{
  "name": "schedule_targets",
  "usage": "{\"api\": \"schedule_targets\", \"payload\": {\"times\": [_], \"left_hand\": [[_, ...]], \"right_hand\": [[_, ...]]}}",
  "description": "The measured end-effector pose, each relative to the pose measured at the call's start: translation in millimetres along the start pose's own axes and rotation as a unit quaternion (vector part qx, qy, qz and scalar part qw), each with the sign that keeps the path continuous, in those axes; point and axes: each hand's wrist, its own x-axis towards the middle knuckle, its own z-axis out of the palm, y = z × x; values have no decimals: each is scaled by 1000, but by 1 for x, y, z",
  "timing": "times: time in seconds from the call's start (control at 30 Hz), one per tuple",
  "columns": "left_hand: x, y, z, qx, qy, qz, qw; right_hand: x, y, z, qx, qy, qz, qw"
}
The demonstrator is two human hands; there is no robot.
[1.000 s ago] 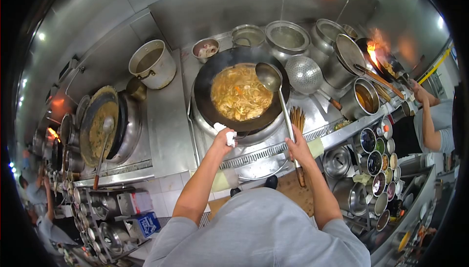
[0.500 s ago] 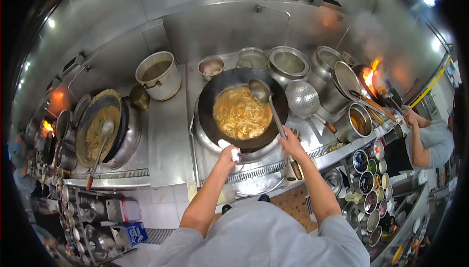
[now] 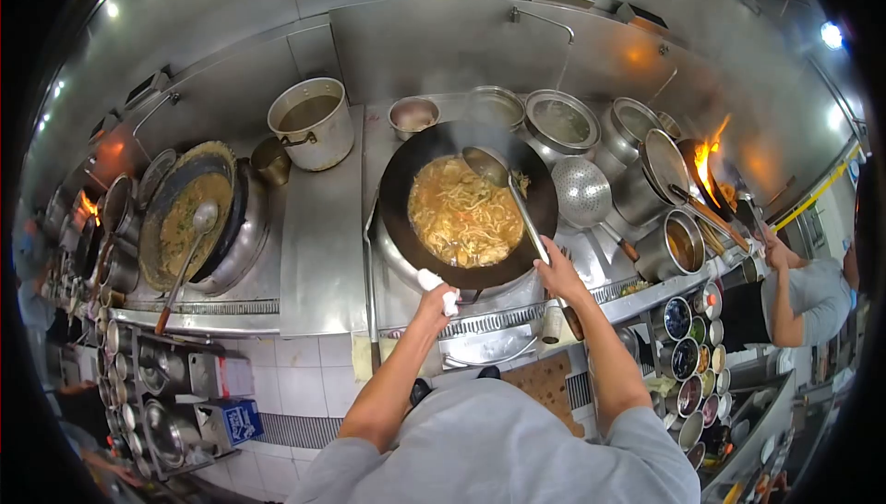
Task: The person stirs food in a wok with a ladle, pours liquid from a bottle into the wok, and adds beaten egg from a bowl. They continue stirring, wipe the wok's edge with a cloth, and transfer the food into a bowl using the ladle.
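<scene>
A large black wok [image 3: 392,199] of noodles in brown broth [image 3: 466,213] sits in front of me, steam rising from it. My right hand [image 3: 559,275] is closed round the handle of a metal ladle [image 3: 531,222]. The ladle's bowl rests at the upper right of the noodles. My left hand [image 3: 432,306] is closed on a folded white cloth [image 3: 439,290] at the wok's near rim. Whether it also grips the rim or a handle through the cloth is hidden.
Right of the wok lies a perforated strainer [image 3: 581,192]; lidded pots [image 3: 563,121] line the back. A tall pot [image 3: 312,126] and a second wok [image 3: 189,218] stand left. A co-worker [image 3: 803,292] works by flames [image 3: 706,162] at right, near seasoning bowls [image 3: 688,366].
My view has shifted and turned slightly. The noodles lie in a somewhat different arrangement in the wok. Both hands keep their holds, and the ladle stays at the wok's upper right.
</scene>
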Motion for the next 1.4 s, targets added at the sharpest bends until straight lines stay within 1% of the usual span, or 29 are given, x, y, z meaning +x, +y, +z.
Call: {"api": "schedule_targets", "payload": {"times": [0.07,0.13,0.17,0.2,0.27,0.4,0.47,0.53,0.6,0.63,0.67,0.73,0.77,0.8,0.87,0.9,0.93,1.0,1.03,1.07,1.1,1.13,1.17,1.2,1.23,1.27,1.3,1.33,1.4], "left_hand": [[-19,-1,-7,40,28,14,999],[-46,9,-3,34,33,-11,999],[-65,18,6,19,30,-14,999],[-75,21,8,3,28,-20,999],[-73,15,-8,-30,24,-66,997],[-88,7,-12,17,58,-49,997],[-88,2,-18,28,65,-46,996],[-88,-2,-23,33,62,-38,997],[-88,-1,-24,26,58,-43,997],[-87,-1,-23,17,55,-45,997],[-87,0,-21,13,57,-45,997],[-92,0,-18,21,67,-29,997],[-93,-2,-19,19,70,-28,997],[-93,-5,-18,30,71,-13,997],[-93,-11,-11,44,71,4,996],[-94,-17,-3,71,65,39,995],[-94,-22,3,98,60,74,991],[-97,-21,16,98,74,70,990],[-102,-15,27,88,65,83,991],[-105,-12,32,79,55,95,991],[-103,-12,30,80,60,83,992],[-102,-12,28,83,63,85,991],[-105,-10,29,74,82,62,992],[-106,-9,29,64,102,40,992],[-104,-10,22,68,104,42,991],[-99,-13,8,42,100,13,994],[-97,-14,0,15,97,-16,995],[-95,-17,-6,18,100,-14,995],[-95,-20,-12,33,105,-43,993]], "right_hand": [[-8,-4,-4,9,-5,26,1000],[-8,6,-11,-10,3,6,1000],[2,32,-11,-75,32,-84,993],[0,25,-12,-120,60,-185,973],[-11,-4,-22,-88,-12,-6,996],[-6,-8,-15,-106,-31,5,994],[-8,-16,-6,-78,-80,41,993],[-21,-23,-4,-69,-93,42,992],[-35,-23,-7,-31,-167,18,985],[-47,-25,-12,8,-184,50,982],[-56,-24,-16,5,-188,50,981],[-71,-17,-22,106,-167,101,975],[-74,-11,-21,99,-133,108,980],[-74,2,-13,99,-136,106,980],[-69,28,5,-51,16,13,999],[-76,3,14,-18,19,84,996],[-78,10,28,13,1,128,992],[-96,-14,54,144,-31,218,965],[-106,-24,63,241,-70,236,939],[-115,-35,67,337,-107,251,901],[-123,-52,64,433,-121,282,847],[-120,-41,58,436,-124,281,846],[-114,-20,48,572,-215,287,738],[-110,-13,41,685,-297,283,602],[-108,-7,37,700,-318,287,572],[-108,-7,34,702,-321,285,569],[-111,-8,34,675,-316,290,601],[-112,-6,33,647,-310,295,631],[-109,-2,31,660,-333,286,609]]}}
